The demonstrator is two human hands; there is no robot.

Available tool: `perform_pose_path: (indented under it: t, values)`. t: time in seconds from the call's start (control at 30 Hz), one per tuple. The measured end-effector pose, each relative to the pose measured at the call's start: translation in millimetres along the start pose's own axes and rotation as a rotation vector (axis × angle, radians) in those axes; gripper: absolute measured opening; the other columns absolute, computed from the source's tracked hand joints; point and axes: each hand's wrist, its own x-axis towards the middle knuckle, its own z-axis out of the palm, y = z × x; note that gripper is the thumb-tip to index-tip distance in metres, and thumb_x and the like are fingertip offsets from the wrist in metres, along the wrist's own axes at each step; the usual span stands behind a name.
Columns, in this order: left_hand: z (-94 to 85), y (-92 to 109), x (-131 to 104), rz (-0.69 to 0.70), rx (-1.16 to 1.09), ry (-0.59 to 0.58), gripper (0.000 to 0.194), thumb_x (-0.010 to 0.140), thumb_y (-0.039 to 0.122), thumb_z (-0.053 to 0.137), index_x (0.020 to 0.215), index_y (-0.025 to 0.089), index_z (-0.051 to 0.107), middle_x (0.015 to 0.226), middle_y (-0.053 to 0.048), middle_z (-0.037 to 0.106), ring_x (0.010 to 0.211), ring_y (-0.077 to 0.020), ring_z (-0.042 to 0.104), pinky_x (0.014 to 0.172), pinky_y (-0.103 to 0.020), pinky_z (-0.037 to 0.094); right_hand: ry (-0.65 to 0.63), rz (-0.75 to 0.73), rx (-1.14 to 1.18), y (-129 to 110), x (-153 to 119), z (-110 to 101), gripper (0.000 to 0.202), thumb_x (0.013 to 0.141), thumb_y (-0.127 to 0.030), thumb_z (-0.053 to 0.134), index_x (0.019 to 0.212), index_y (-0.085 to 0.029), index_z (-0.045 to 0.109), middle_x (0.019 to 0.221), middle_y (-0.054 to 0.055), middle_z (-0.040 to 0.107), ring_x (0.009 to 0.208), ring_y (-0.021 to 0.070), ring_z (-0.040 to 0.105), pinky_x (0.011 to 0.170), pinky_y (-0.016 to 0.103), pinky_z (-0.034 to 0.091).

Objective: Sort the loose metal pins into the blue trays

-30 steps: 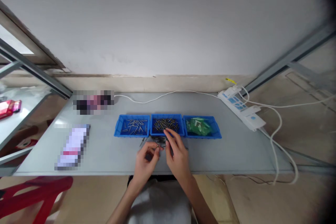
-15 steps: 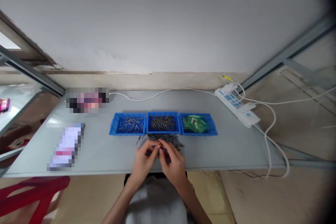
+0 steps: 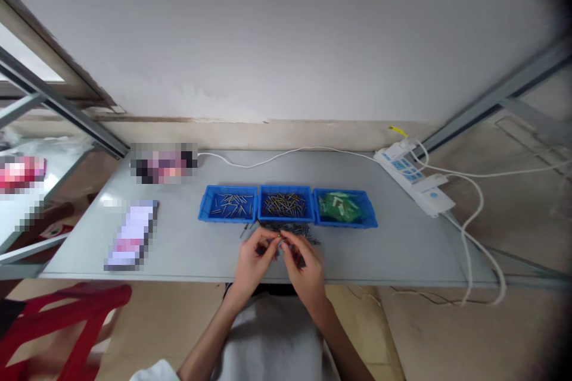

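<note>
Blue plastic bins stand side by side across the middle of the grey tabletop [image 3: 379, 256]: the left bin [image 3: 227, 220] has slim silvery pins [image 3: 232, 202], the middle bin [image 3: 286, 220] a heap of brassy and dark pins [image 3: 283, 205], the right bin [image 3: 370, 219] a green plastic bag [image 3: 342, 208]. A dark metal pile [image 3: 304, 230] lies just below the middle bin. Between it and the near edge, the left hand [image 3: 255, 259] and right hand [image 3: 305, 265] meet, thumbs and forefingers pinched nearly closed around a small metallic piece [image 3: 279, 238], too tiny to identify. A white power strip [image 3: 413, 181] sits towards the far right corner.
</note>
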Motion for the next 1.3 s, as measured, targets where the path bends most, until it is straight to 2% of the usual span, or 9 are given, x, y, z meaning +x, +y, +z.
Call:
perform_pose_path:
  t: [0.13, 0.3, 0.43, 0.6, 0.73, 0.87, 1.1, 1.2, 1.3]
  values:
    - [-0.3, 2, 0, 0.009, 0.021, 0.008, 0.026, 0.101, 0.045, 0.070, 0.097, 0.019, 0.071, 0.063, 0.001, 0.069, 0.055, -0.0148, 0.068, 0.057, -0.023, 0.053, 0.026, -0.027, 0.037, -5, 8, 0, 0.017, 0.106, -0.024, 0.065, 0.116, -0.024, 0.078, 0.089, 0.004, 0.077, 0.063, 0.0137, 0.068, 0.059, 0.026, 0.058]
    - [-1.0, 7, 0, 0.034, 0.088, 0.021, 0.025, 0.100, 0.045, 0.068, 0.095, 0.020, 0.071, 0.067, 0.000, 0.072, 0.057, -0.0154, 0.068, 0.056, -0.023, 0.052, 0.081, -0.025, 0.052, -16, 16, 7, 0.009, 0.104, -0.026, 0.068, 0.102, -0.023, 0.076, 0.079, 0.001, 0.073, 0.058, 0.0124, 0.063, 0.055, 0.024, 0.056]
    - [-2.8, 11, -6, 0.063, 0.196, 0.065, 0.021, 0.102, 0.039, 0.064, 0.099, 0.021, 0.074, 0.076, -0.001, 0.075, 0.059, -0.0148, 0.063, 0.060, -0.025, 0.050, 0.123, -0.037, 0.040, -23, 32, 3, 0.009, 0.104, -0.029, 0.069, 0.100, -0.024, 0.075, 0.075, -0.001, 0.070, 0.059, 0.0131, 0.062, 0.056, 0.025, 0.054]
    - [-27.3, 8, -20, 0.038, 0.395, 0.219, 0.015, 0.100, 0.034, 0.066, 0.102, 0.023, 0.076, 0.077, 0.001, 0.073, 0.055, -0.0142, 0.055, 0.062, -0.026, 0.042, 0.186, -0.072, -0.135, -24, 71, -15, 0.015, 0.106, -0.034, 0.068, 0.113, -0.025, 0.078, 0.076, -0.001, 0.068, 0.055, 0.0125, 0.054, 0.063, 0.028, 0.053]
    - [-52.2, 5, -21, -0.091, 0.619, 0.336, 0.019, 0.101, 0.036, 0.065, 0.111, 0.024, 0.075, 0.075, 0.000, 0.070, 0.060, -0.0174, 0.059, 0.061, -0.026, 0.034, 0.162, -0.099, -0.174, -16, 70, -18, 0.019, 0.109, -0.031, 0.062, 0.112, -0.024, 0.079, 0.075, -0.001, 0.068, 0.055, 0.0127, 0.053, 0.061, 0.027, 0.051]
    - [-58.5, 7, -10, -0.178, 0.720, 0.261, 0.017, 0.099, 0.039, 0.068, 0.104, 0.026, 0.076, 0.075, -0.002, 0.072, 0.064, -0.0205, 0.064, 0.060, -0.027, 0.032, 0.112, -0.097, -0.112, -5, 38, -4, 0.019, 0.109, -0.025, 0.061, 0.112, -0.022, 0.079, 0.076, 0.001, 0.071, 0.056, 0.0131, 0.057, 0.058, 0.026, 0.050]
    - [-58.7, 11, -8, -0.111, 0.578, 0.121, 0.014, 0.104, 0.034, 0.057, 0.097, 0.024, 0.064, 0.084, -0.004, 0.076, 0.068, -0.0218, 0.067, 0.064, -0.029, 0.040, 0.058, -0.048, -0.057, 1, 7, 7, 0.024, 0.108, -0.021, 0.058, 0.123, -0.022, 0.078, 0.088, 0.005, 0.080, 0.059, 0.0134, 0.064, 0.062, 0.027, 0.055]
    - [-50.9, 14, -13, -0.050, 0.460, 0.064, 0.017, 0.109, 0.037, 0.049, 0.101, 0.024, 0.056, 0.081, -0.002, 0.072, 0.070, -0.0203, 0.068, 0.067, -0.029, 0.048, -0.004, -0.056, 0.001, -3, 6, 5, 0.025, 0.107, -0.020, 0.058, 0.121, -0.022, 0.078, 0.087, 0.005, 0.079, 0.061, 0.0143, 0.066, 0.062, 0.027, 0.055]
    - [-31.9, 15, -12, 0.014, 0.349, 0.015, 0.017, 0.111, 0.037, 0.045, 0.101, 0.024, 0.051, 0.081, -0.001, 0.069, 0.075, -0.0189, 0.070, 0.072, -0.029, 0.054, -0.061, -0.068, 0.047, -8, 8, 5, 0.024, 0.107, -0.021, 0.059, 0.120, -0.022, 0.079, 0.084, 0.003, 0.077, 0.062, 0.0140, 0.067, 0.060, 0.026, 0.055]
